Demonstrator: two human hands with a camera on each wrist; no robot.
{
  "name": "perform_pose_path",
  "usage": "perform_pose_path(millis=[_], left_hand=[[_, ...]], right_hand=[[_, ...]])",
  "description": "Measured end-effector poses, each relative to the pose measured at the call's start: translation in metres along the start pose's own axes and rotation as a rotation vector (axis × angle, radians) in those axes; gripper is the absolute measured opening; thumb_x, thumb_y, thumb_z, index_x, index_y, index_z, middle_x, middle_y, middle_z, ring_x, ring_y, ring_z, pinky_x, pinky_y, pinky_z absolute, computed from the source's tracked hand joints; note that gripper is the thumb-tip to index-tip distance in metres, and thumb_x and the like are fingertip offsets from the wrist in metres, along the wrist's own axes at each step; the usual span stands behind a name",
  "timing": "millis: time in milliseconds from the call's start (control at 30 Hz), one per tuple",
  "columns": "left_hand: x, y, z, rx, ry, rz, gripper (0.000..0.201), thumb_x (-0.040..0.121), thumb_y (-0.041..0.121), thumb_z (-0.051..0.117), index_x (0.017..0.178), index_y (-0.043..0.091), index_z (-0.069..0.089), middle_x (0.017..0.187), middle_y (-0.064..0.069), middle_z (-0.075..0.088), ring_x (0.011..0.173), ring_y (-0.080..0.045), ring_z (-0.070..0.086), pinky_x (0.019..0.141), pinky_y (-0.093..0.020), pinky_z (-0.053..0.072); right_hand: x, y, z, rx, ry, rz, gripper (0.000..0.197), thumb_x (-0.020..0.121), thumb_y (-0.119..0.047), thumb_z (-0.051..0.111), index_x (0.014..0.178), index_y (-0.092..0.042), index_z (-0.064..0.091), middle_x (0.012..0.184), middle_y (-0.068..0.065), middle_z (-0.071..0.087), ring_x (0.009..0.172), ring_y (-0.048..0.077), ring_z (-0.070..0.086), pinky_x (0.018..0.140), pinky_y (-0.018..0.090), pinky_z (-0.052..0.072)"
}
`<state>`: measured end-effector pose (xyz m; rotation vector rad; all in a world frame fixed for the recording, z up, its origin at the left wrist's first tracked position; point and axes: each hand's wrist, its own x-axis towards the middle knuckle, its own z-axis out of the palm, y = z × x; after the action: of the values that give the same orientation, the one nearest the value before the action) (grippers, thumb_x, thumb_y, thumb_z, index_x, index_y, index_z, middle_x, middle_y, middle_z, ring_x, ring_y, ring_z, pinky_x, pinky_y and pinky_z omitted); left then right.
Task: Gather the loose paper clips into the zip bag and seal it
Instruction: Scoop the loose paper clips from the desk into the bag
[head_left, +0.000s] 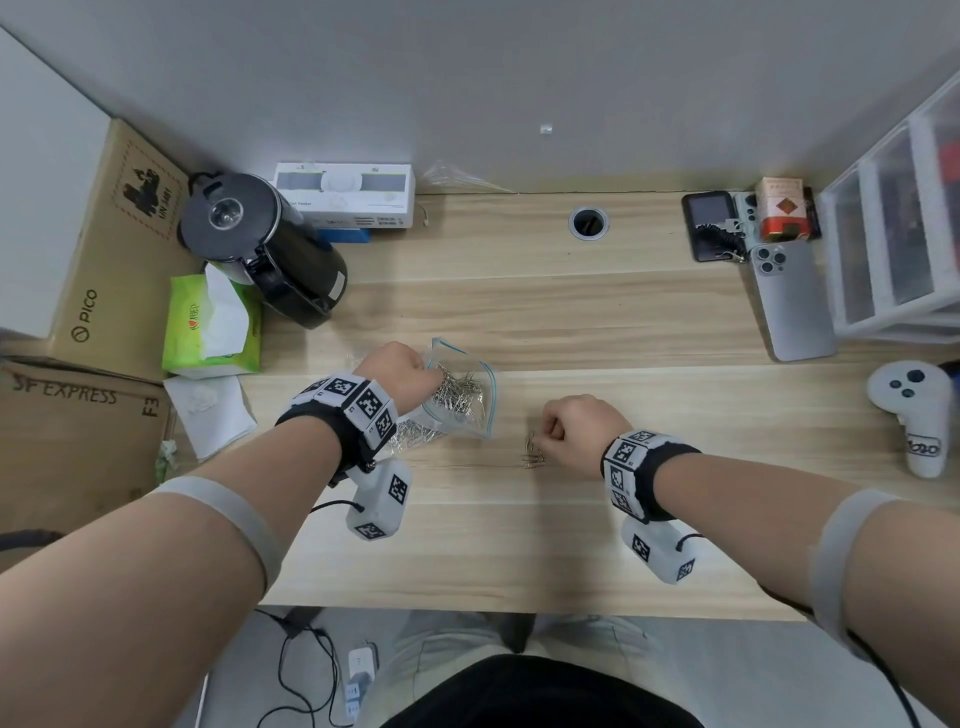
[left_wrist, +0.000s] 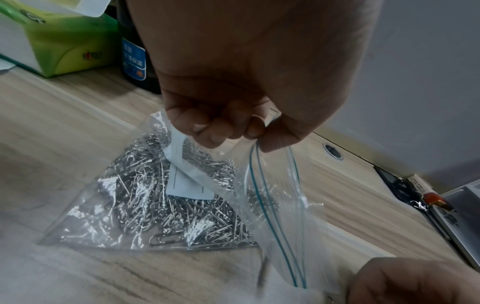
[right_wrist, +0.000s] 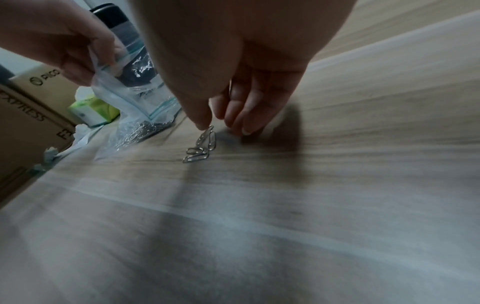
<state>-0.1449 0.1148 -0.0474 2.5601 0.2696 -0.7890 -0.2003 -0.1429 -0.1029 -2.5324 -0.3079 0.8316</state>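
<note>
A clear zip bag (head_left: 470, 410) with a blue zip line lies on the wooden desk (head_left: 519, 545), heaped with silver paper clips (left_wrist: 155, 205) and a white label. My left hand (head_left: 415, 374) pinches the bag's upper edge (left_wrist: 259, 142) and holds the mouth raised and open. To its right, a few loose paper clips (head_left: 532, 457) lie together on the desk. My right hand (head_left: 543, 439) hovers over them with curled fingers. Its thumb (right_wrist: 202, 121) and a finger pinch the raised end of one clip (right_wrist: 206, 133); the other clips (right_wrist: 196, 157) lie flat below.
A black kettle (head_left: 260, 244), a green tissue box (head_left: 208, 332), a white napkin (head_left: 208, 410) and cardboard boxes (head_left: 78, 441) crowd the left. A phone (head_left: 789, 301), a white controller (head_left: 914, 410) and plastic drawers (head_left: 893, 234) stand right. A cable hole (head_left: 588, 222) sits at the back.
</note>
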Motion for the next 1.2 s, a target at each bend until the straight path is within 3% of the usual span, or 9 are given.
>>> perform_pose_path(millis=[333, 500, 633, 733, 833, 967, 1033, 1133, 1200], left_hand=[[0.0, -0.003, 0.0, -0.013, -0.006, 0.001, 0.04, 0.079, 0.028, 0.06, 0.052, 0.019, 0.031, 0.059, -0.004, 0.034, 0.058, -0.02, 0.037, 0.057, -0.031, 0.033], [0.001, -0.003, 0.0, -0.018, -0.006, -0.004, 0.04, 0.08, 0.027, 0.061, 0.053, 0.018, 0.034, 0.059, -0.005, 0.037, 0.057, -0.021, 0.039, 0.057, -0.03, 0.034], [0.001, -0.004, -0.001, -0.004, 0.013, 0.004, 0.042, 0.081, 0.028, 0.062, 0.052, 0.018, 0.033, 0.055, -0.002, 0.035, 0.056, -0.021, 0.038, 0.056, -0.03, 0.032], [0.0, -0.005, -0.001, -0.001, 0.01, 0.012, 0.043, 0.082, 0.029, 0.062, 0.052, 0.019, 0.032, 0.054, -0.001, 0.032, 0.054, -0.021, 0.036, 0.055, -0.03, 0.031], [0.001, -0.005, -0.002, 0.008, 0.009, -0.002, 0.041, 0.08, 0.029, 0.062, 0.053, 0.018, 0.033, 0.054, -0.001, 0.032, 0.054, -0.02, 0.035, 0.054, -0.029, 0.03], [0.002, -0.003, -0.002, 0.006, 0.002, -0.015, 0.034, 0.079, 0.027, 0.061, 0.057, 0.015, 0.039, 0.057, -0.003, 0.035, 0.056, -0.021, 0.038, 0.054, -0.029, 0.031], [0.003, -0.001, -0.002, 0.003, -0.004, -0.02, 0.03, 0.079, 0.027, 0.061, 0.06, 0.014, 0.042, 0.059, -0.004, 0.038, 0.057, -0.021, 0.039, 0.056, -0.03, 0.033], [0.004, 0.0, -0.002, 0.0, -0.007, -0.029, 0.03, 0.078, 0.027, 0.061, 0.059, 0.015, 0.041, 0.059, -0.003, 0.04, 0.058, -0.022, 0.041, 0.056, -0.03, 0.034], [0.004, 0.001, -0.003, -0.003, -0.009, -0.032, 0.029, 0.079, 0.027, 0.061, 0.06, 0.014, 0.044, 0.06, -0.004, 0.041, 0.059, -0.022, 0.042, 0.057, -0.03, 0.035]], right_hand=[[0.005, -0.009, 0.0, -0.067, -0.147, -0.121, 0.018, 0.084, -0.019, 0.059, 0.093, -0.024, 0.074, 0.097, -0.006, 0.071, 0.09, 0.016, 0.065, 0.078, 0.03, 0.053], [0.008, -0.015, -0.005, -0.03, -0.125, -0.124, 0.027, 0.082, -0.016, 0.055, 0.102, -0.025, 0.071, 0.08, -0.009, 0.067, 0.078, 0.018, 0.061, 0.07, 0.024, 0.048], [0.012, -0.017, -0.006, -0.114, -0.156, -0.272, 0.039, 0.083, -0.009, 0.053, 0.114, -0.027, 0.069, 0.11, -0.007, 0.062, 0.103, 0.016, 0.057, 0.082, 0.028, 0.047], [0.015, -0.018, -0.009, -0.18, -0.221, -0.278, 0.028, 0.087, -0.016, 0.057, 0.108, -0.027, 0.073, 0.115, -0.005, 0.059, 0.105, 0.018, 0.058, 0.083, 0.03, 0.048], [0.017, -0.014, -0.008, -0.191, -0.176, -0.244, 0.022, 0.088, -0.02, 0.057, 0.1, -0.027, 0.074, 0.109, -0.007, 0.06, 0.1, 0.017, 0.059, 0.077, 0.027, 0.046], [0.014, -0.006, -0.009, -0.236, -0.118, -0.211, 0.016, 0.082, -0.023, 0.056, 0.073, -0.02, 0.069, 0.088, -0.007, 0.055, 0.083, 0.02, 0.06, 0.064, 0.026, 0.043], [0.01, -0.005, -0.009, -0.239, -0.149, -0.214, 0.017, 0.081, -0.027, 0.057, 0.069, -0.019, 0.066, 0.083, -0.008, 0.054, 0.077, 0.019, 0.058, 0.062, 0.026, 0.041], [0.005, -0.005, -0.011, -0.195, -0.181, -0.253, 0.013, 0.077, -0.029, 0.062, 0.084, -0.022, 0.07, 0.09, -0.006, 0.057, 0.081, 0.018, 0.058, 0.069, 0.028, 0.046], [0.004, -0.003, -0.012, -0.177, -0.195, -0.284, 0.023, 0.076, -0.025, 0.065, 0.098, -0.021, 0.07, 0.1, -0.004, 0.058, 0.086, 0.016, 0.057, 0.074, 0.025, 0.045]])
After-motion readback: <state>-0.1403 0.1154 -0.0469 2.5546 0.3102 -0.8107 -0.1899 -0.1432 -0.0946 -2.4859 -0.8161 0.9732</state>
